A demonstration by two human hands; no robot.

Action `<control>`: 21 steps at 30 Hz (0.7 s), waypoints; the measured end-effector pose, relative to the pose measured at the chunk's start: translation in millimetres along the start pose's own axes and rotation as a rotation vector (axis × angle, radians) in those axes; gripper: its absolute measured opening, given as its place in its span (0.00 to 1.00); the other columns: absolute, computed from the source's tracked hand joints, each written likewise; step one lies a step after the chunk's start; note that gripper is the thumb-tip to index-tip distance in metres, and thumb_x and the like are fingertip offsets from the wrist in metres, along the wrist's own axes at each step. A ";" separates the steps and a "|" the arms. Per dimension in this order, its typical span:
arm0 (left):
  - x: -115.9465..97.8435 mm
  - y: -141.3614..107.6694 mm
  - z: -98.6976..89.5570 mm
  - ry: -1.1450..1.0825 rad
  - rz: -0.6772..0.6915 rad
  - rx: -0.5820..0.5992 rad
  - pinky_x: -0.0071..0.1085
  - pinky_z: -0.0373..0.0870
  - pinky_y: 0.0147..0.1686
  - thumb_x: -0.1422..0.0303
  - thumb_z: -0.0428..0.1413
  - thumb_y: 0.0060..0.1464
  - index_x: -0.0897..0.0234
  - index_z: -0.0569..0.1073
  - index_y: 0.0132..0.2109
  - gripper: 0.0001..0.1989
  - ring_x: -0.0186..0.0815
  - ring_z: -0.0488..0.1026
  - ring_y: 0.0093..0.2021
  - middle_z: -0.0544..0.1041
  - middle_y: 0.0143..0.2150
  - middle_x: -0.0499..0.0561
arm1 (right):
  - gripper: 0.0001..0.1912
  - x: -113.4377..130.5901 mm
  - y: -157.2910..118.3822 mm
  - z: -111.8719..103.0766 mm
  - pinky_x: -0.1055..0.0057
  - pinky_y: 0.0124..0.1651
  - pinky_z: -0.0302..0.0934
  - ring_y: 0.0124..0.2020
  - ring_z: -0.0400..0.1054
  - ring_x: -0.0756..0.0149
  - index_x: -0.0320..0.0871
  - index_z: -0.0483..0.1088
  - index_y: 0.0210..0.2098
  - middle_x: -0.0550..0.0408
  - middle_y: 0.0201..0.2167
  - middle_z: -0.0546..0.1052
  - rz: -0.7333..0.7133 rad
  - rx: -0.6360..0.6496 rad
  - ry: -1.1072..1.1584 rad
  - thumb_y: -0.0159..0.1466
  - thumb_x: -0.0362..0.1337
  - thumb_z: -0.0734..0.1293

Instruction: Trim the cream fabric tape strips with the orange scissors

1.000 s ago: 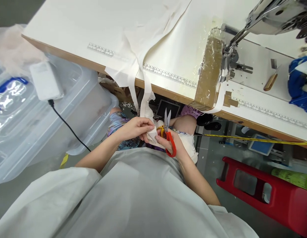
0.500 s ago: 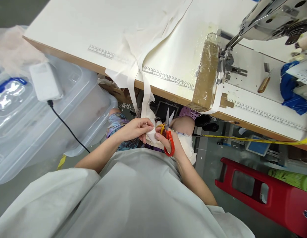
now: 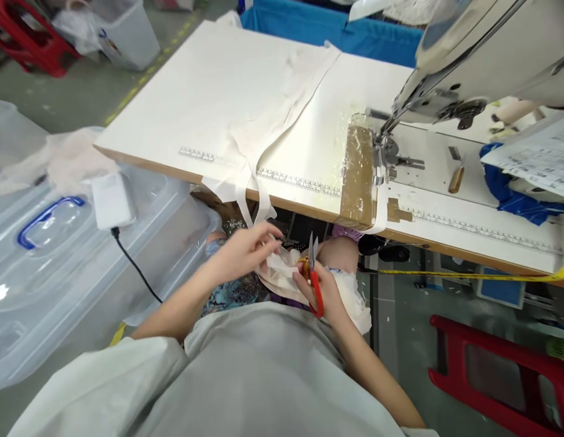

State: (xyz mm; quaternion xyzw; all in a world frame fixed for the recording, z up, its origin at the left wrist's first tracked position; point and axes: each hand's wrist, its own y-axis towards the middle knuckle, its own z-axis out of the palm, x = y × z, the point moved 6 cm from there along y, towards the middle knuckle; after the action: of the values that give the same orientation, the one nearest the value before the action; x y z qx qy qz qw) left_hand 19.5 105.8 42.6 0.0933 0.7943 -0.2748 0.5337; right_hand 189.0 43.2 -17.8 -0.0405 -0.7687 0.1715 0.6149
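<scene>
My right hand [image 3: 327,291] holds a pair of scissors [image 3: 315,285] with red and yellow handles, blades pointing up toward the table and only slightly apart. Its thumb and fingers also pinch the edge of thin white fabric [image 3: 282,262], which lies across my lap. Just left of that fabric is my left hand [image 3: 245,254], its fingers stretched and apart from the thumb; I see nothing gripped in it. Behind its fingertips a long white fabric strip [image 3: 264,197] hangs over the table edge, joined to pale cloth [image 3: 282,112] on the tabletop.
A sewing machine [image 3: 446,103] stands at the right of the white table [image 3: 182,109], near a small wooden-handled tool [image 3: 456,179]. Left is a clear lidded bin [image 3: 173,243] carrying a white power bank [image 3: 113,201]. A red stool [image 3: 500,376] is at lower right.
My left hand has let go of the white fabric and moved up and left, its fingers spreading. The scissor blades have come closer together. The view has tilted up, showing more floor beyond the table.
</scene>
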 end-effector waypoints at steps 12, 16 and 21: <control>-80.0 229.4 -98.8 0.784 0.033 -0.482 0.39 0.56 0.55 0.75 0.57 0.54 0.71 0.71 0.43 0.09 0.45 0.65 0.53 0.73 0.40 0.54 | 0.19 -9.7 -54.1 -72.4 0.63 0.43 0.66 0.36 0.71 0.57 0.44 0.69 0.35 0.48 0.33 0.77 0.038 -0.254 -0.043 0.61 0.55 0.65; -81.4 234.2 -106.1 0.572 -0.003 -0.486 0.36 0.57 0.52 0.71 0.56 0.58 0.70 0.71 0.39 0.05 0.40 0.65 0.49 0.71 0.32 0.51 | 0.19 -23.2 -82.2 -117.0 0.62 0.37 0.68 0.30 0.71 0.57 0.46 0.68 0.30 0.51 0.27 0.75 0.089 -0.358 0.115 0.57 0.56 0.68; -72.4 146.0 -84.3 -0.029 0.096 -0.202 0.26 0.58 0.28 0.66 0.50 0.63 0.69 0.71 0.39 0.10 0.26 0.60 0.23 0.61 0.22 0.45 | 0.21 -47.0 -138.7 -185.9 0.66 0.26 0.65 0.23 0.67 0.62 0.46 0.68 0.20 0.53 0.20 0.70 0.262 -0.513 0.140 0.46 0.55 0.74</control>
State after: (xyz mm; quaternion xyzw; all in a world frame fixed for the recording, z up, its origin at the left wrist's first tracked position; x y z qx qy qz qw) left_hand 46.7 282.8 82.1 0.0730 0.8048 -0.1686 0.5644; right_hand 399.2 -59.9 16.4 -0.3052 -0.7308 0.0464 0.6088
